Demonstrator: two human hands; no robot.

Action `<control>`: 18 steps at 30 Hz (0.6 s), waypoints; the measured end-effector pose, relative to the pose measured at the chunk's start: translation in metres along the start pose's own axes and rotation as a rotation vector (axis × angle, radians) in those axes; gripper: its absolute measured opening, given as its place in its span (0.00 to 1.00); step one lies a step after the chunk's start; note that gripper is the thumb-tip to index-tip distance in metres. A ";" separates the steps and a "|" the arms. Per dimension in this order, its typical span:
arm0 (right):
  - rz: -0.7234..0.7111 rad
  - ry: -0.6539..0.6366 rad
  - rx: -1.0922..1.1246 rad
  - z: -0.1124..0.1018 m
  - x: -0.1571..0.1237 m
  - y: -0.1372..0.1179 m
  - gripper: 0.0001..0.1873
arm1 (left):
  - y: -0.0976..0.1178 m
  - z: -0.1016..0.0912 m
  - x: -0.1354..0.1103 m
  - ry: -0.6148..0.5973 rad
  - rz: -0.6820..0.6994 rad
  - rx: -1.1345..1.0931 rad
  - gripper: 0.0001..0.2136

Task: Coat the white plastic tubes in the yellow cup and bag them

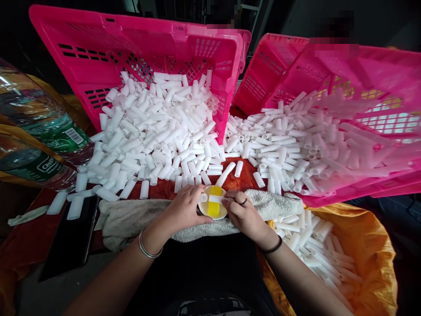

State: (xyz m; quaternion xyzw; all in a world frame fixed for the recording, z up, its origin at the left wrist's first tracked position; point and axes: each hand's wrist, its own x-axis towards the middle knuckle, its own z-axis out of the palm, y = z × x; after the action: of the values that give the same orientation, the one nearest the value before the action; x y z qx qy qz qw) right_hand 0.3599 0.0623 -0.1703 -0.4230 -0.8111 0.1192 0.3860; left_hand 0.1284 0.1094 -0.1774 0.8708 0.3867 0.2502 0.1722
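Note:
My left hand [184, 208] is closed, its fingers at a short white plastic tube [203, 198] and its thumb along the lower left edge of a small round white dish [224, 212]. A yellow band [214, 209] runs down the middle of the dish. Across that band lies a narrow white piece [215, 199], its right end between the pinched fingers of my right hand [241, 212]. My fingers hide how that end is shaped. Beneath both hands is a rolled grey towel [138, 215] along the table's front edge.
White tubes spill from two tipped pink crates [226, 87] [263, 66] onto the red table [235, 169]. A yellow sack [371, 245] at lower right holds more tubes. At left are two plastic bottles [74, 136] [42, 164] and a dark phone-like slab [70, 241].

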 end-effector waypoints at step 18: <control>0.268 0.125 0.217 0.011 -0.006 0.002 0.04 | 0.003 0.000 -0.003 0.027 -0.006 -0.021 0.42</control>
State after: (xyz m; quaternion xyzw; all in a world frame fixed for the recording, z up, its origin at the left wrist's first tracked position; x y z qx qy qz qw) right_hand 0.3554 0.0603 -0.1820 -0.4896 -0.7044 0.2297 0.4598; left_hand 0.1289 0.1051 -0.1768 0.8643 0.3889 0.2654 0.1770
